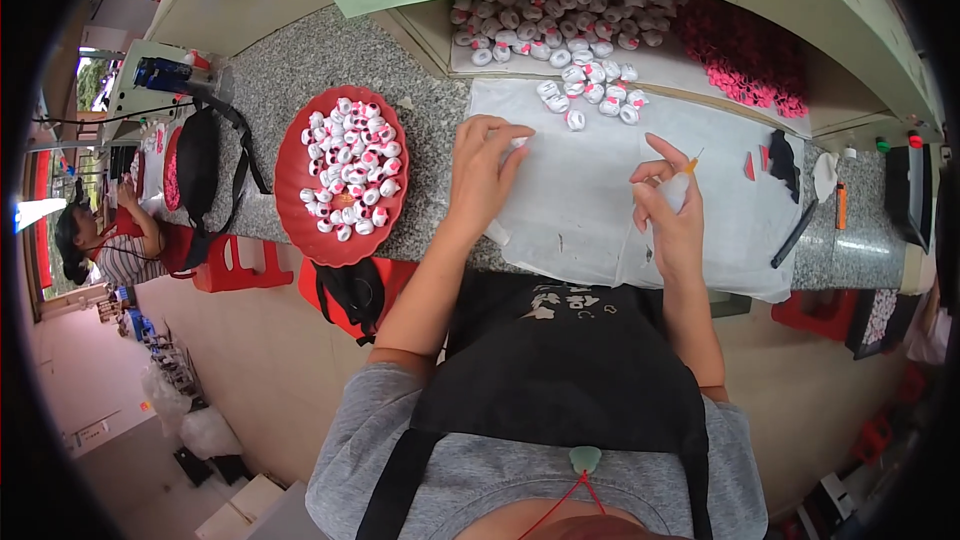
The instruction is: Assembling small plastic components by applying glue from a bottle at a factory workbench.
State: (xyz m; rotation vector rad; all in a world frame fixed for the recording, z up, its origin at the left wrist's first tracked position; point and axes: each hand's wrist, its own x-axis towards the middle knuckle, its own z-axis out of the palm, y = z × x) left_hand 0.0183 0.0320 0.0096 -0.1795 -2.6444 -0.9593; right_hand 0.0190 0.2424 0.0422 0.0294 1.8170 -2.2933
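Note:
My left hand [482, 168] is at the left side of the white sheet [590, 200], thumb and forefinger closed round a small white piece [519, 142] that they mostly cover. In my right hand [670, 225] is a small translucent squeeze bottle [676, 190] with an orange neck and a thin needle tip. The needle points up and away from me. Beyond the hands, several small round white pieces with pink marks [593, 93] lie in a loose group at the sheet's far edge. A red scalloped plate [287, 190] full of similar pieces stands left of my left hand.
A shelf at the back holds a heap of white pieces [560, 15] and a pile of pink pieces [745, 60]. At right lie pink scraps [749, 166], a black cloth [784, 166], a dark stick [793, 236] and an orange tool [841, 207]. Another person [110, 230] sits far left.

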